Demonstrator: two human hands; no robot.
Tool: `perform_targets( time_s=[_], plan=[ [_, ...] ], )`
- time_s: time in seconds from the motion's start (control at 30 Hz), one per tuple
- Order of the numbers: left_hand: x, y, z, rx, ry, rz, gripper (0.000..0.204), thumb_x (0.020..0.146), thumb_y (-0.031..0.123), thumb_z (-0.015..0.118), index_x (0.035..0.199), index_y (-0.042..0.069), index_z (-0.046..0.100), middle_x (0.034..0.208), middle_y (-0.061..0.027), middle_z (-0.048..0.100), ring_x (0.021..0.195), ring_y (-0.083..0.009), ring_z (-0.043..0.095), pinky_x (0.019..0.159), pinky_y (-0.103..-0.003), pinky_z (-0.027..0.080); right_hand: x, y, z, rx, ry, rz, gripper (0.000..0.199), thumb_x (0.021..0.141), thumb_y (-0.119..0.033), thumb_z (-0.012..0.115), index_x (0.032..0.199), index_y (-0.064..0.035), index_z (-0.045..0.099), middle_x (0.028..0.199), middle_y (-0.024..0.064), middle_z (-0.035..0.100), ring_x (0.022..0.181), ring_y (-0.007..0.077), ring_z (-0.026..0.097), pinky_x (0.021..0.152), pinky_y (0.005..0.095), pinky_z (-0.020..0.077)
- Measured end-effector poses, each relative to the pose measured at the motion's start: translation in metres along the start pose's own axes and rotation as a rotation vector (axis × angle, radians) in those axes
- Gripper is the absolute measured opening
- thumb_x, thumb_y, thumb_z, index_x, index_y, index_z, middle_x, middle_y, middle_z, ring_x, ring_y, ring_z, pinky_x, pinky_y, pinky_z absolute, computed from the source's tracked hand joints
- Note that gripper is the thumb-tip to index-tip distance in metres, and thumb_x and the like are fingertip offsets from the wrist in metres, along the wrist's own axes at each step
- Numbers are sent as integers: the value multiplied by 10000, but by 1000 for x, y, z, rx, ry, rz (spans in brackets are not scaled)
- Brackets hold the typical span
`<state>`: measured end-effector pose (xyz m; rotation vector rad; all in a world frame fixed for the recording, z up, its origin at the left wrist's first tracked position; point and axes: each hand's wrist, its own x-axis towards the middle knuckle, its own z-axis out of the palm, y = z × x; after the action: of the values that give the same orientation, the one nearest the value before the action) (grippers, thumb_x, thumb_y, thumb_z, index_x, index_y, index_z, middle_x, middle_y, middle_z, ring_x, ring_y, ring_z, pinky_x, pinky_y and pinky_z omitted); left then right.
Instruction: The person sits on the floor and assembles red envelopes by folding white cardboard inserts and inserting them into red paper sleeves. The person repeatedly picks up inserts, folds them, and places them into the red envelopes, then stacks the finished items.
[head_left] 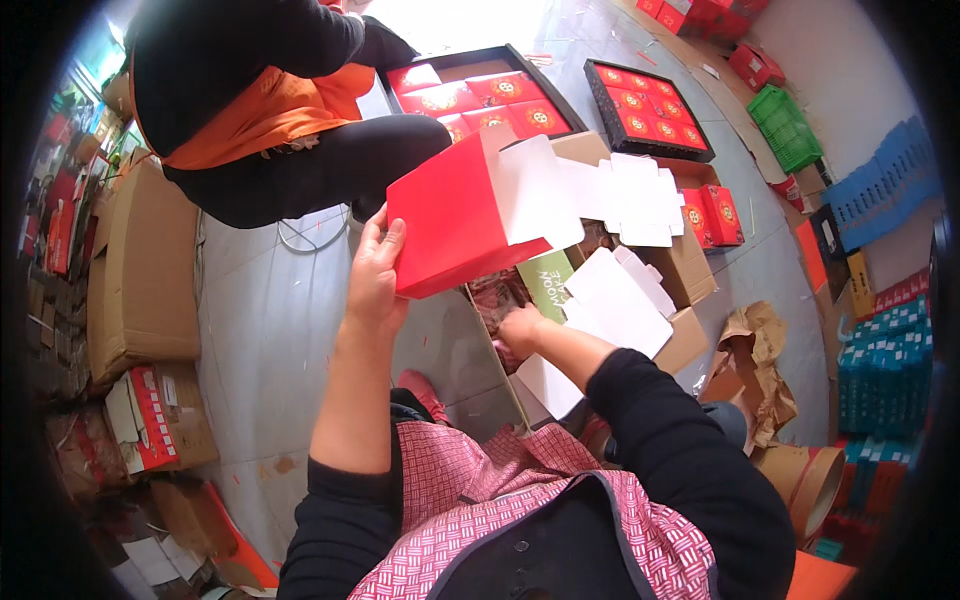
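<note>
Apron [480, 500]: checked pink, filling bottom.
Left hand [376, 270]: gripping red box [452, 222], tilting, open white flaps pointing right.
Right hand [520, 328]: reaching into carton [690, 270], grip unclear.

A pale grey floor [270, 330] carries everything here. Brown cardboard cartons [145, 270] stand along its left side, with a smaller carton of red packets [160, 415] just below them. Two black trays of red boxes [650, 110] lie toward the top, a green crate [785, 125] beyond them. An open carton [690, 270] sits in the middle, crumpled brown paper [760, 350] beside it, stacked blue packs [885, 375] at right.
</note>
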<state>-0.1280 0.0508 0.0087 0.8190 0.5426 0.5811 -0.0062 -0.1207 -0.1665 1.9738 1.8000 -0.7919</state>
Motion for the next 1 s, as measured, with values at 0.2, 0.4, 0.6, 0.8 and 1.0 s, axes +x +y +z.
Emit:
perform_targets(
  time_s=[0.2,0.4,0.6,0.8,1.0],
  plan=[
    [2,8,-22,-61,-117,66,376,989,176,395,1335,30,363,1238,-121,531,1079,-217,578,887,-367,506,-114,35,-8,1565,1004,36,254,724,-143,741,938,-71,624,888,12,663,761,217,645,728,354,513],
    [-17,-7,-27,58,-259,-17,405,982,192,419,1348,32,350,1278,-124,508,1102,-225,571,899,-379,503,-302,-4,-141,562,1466,-270,286,698,-76,761,947,-85,622,1154,92,584,1199,225,460,997,381,379],
    [-94,-37,32,-103,-562,-148,423,974,182,440,1361,35,350,1292,-131,489,1138,-216,542,930,-359,482,-359,-49,-181,275,1106,-405,329,639,-30,735,948,-96,646,1111,71,596,1157,274,490,988,411,371],
    [-157,-59,40,-188,-632,-215,413,974,179,439,1354,40,356,1304,-128,473,1171,-221,513,960,-366,461,-375,-70,-175,109,972,-318,416,620,73,676,991,-112,640,1135,50,584,1146,270,496,976,402,388],
    [-175,-87,47,-300,-634,-188,460,979,233,416,1375,23,313,1350,-145,431,1217,-261,473,1025,-419,391,-382,-85,-159,95,980,-186,582,663,113,624,1177,-160,597,1276,83,503,1188,292,473,1002,392,401]
  ],
)
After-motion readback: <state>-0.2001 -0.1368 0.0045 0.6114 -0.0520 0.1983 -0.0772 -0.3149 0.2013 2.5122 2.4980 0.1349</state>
